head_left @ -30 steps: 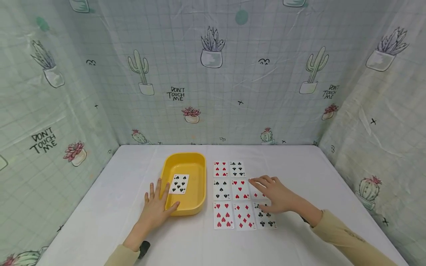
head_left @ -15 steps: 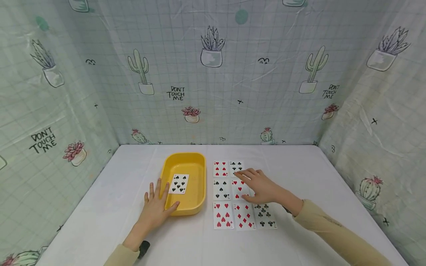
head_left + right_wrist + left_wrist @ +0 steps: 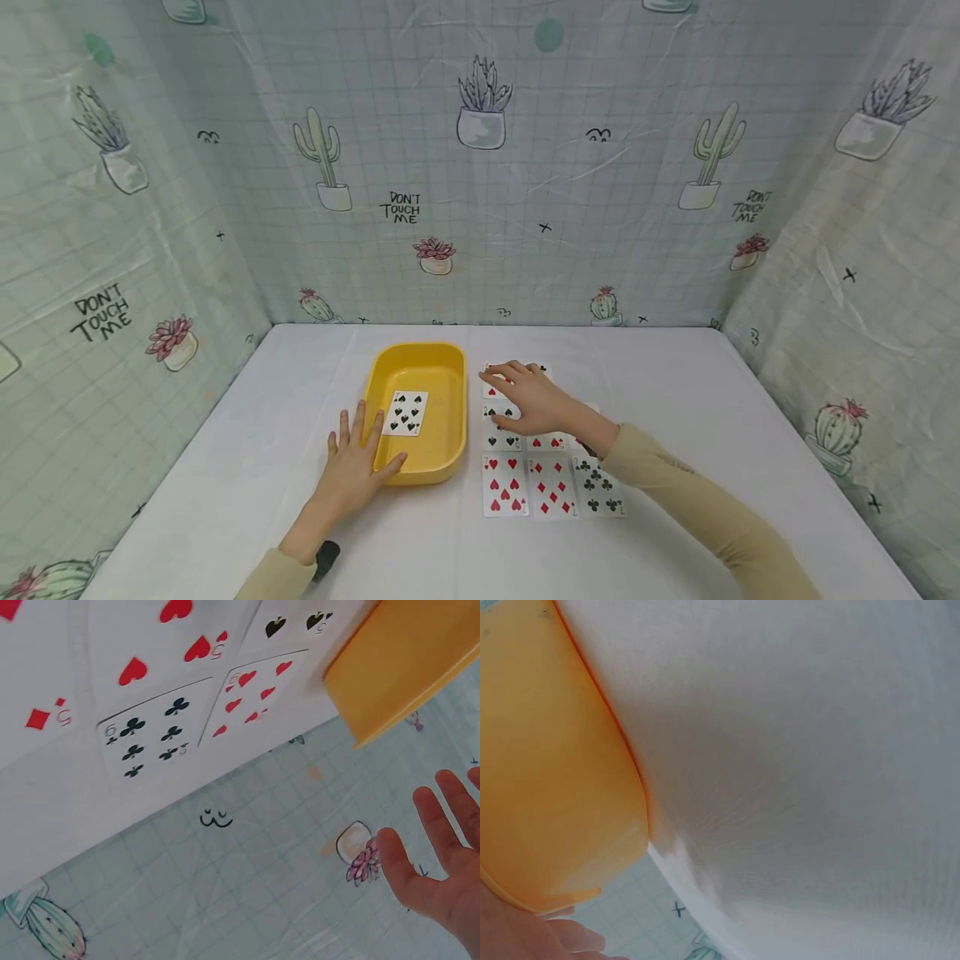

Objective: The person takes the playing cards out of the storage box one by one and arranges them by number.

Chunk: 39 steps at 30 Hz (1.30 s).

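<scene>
My left hand (image 3: 348,479) rests at the near left rim of a yellow tray (image 3: 452,454), fingers spread and straight; in the left wrist view its fingers (image 3: 574,936) show below the tray wall (image 3: 562,787). Inside the tray lies a seven of spades (image 3: 406,414). Over the rows of playing cards hovers my right hand (image 3: 536,402), holding nothing, its fingers spread in the right wrist view. It partly covers the five of spades (image 3: 500,437), the five of hearts (image 3: 546,442) and the back-row six of hearts (image 3: 244,701) and six of clubs (image 3: 154,739).
Along the near row lie the seven of hearts (image 3: 505,486), seven of diamonds (image 3: 552,487) and seven of clubs (image 3: 599,486). The right forearm mostly hides a five of diamonds (image 3: 45,705). A cactus-print cloth (image 3: 562,275) stands behind the white table (image 3: 675,383).
My right hand has moved left and away from me, from above the right column of cards to above the left ones near the tray. The left hand and the tray stay put.
</scene>
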{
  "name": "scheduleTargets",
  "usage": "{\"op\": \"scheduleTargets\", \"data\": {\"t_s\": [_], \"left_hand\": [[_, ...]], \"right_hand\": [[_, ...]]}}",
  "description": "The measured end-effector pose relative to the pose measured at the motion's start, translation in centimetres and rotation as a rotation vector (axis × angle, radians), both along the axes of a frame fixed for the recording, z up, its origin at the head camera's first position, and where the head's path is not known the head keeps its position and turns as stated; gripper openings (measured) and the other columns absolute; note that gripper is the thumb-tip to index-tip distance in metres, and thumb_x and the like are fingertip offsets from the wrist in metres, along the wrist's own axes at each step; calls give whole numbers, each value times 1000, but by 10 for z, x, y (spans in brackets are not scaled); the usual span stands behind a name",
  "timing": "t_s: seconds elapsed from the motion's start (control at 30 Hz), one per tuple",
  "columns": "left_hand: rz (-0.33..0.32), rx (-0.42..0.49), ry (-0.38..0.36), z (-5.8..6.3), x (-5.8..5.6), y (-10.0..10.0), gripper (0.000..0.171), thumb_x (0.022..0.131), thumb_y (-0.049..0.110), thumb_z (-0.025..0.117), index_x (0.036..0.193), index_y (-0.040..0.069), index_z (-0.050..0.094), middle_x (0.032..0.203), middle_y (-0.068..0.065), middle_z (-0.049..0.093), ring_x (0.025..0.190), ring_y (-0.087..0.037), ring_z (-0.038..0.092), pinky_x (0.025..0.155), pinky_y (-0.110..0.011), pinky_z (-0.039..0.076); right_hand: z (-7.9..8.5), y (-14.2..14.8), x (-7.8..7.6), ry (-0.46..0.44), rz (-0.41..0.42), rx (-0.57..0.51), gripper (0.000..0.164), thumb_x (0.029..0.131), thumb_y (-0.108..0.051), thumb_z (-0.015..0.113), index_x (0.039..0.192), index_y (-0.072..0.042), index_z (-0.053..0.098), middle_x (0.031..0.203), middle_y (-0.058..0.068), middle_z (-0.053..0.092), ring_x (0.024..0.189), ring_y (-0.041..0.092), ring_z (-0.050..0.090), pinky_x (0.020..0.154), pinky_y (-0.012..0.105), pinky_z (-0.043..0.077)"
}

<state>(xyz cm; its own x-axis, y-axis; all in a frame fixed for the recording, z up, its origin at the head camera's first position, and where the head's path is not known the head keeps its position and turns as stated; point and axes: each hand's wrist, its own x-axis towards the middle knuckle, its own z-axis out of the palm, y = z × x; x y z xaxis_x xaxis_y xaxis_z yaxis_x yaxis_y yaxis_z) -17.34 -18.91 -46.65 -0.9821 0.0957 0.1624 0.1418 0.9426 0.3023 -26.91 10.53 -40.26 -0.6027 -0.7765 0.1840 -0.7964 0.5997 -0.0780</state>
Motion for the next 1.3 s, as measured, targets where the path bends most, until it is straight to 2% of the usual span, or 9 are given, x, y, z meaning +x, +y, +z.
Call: {"op": "scheduleTargets", "data": {"t_s": [0.17, 0.37, 0.67, 0.87, 1.3], "left_hand": [[5, -2, -13, 0, 0, 1, 79, 83, 54, 48, 140, 3, 26, 148, -23, 6, 131, -52, 5, 98, -68, 14], [2, 0, -19, 1, -1, 2, 79, 83, 54, 48, 140, 4, 25, 148, -23, 5, 132, -52, 4, 99, -68, 13], [-1, -12, -9, 2, -1, 4, 79, 83, 55, 47, 140, 4, 26, 148, -23, 6, 131, -52, 7, 99, -68, 14], [-1, -22, -5, 3, -1, 2, 79, 83, 55, 47, 140, 5, 25, 148, -23, 7, 131, -52, 7, 98, -68, 15], [-6, -26, 6, 4, 1, 1, 79, 83, 55, 47, 140, 5, 25, 148, -23, 8, 130, -53, 6, 97, -69, 16]], "right_hand": [[-3, -27, -10, -24, 12, -27, 58, 84, -38, 54, 134, -12, 40, 132, 3, 45, 120, 20, 40, 93, 48, 37], [-9, -62, -21, -34, -34, -16, 58, 83, -39, 55, 133, -13, 41, 132, 4, 46, 120, 19, 42, 94, 46, 37], [-24, -102, -31, -60, -92, 99, 59, 82, -40, 55, 133, -15, 41, 134, 3, 45, 122, 21, 42, 97, 48, 34], [-32, -121, -31, -88, -124, 192, 67, 80, -48, 56, 136, -16, 38, 137, 3, 41, 127, 21, 37, 103, 52, 29], [-46, -144, -31, -149, -110, 345, 78, 77, -63, 50, 140, -22, 29, 145, 2, 31, 135, 24, 26, 106, 57, 19]]}}
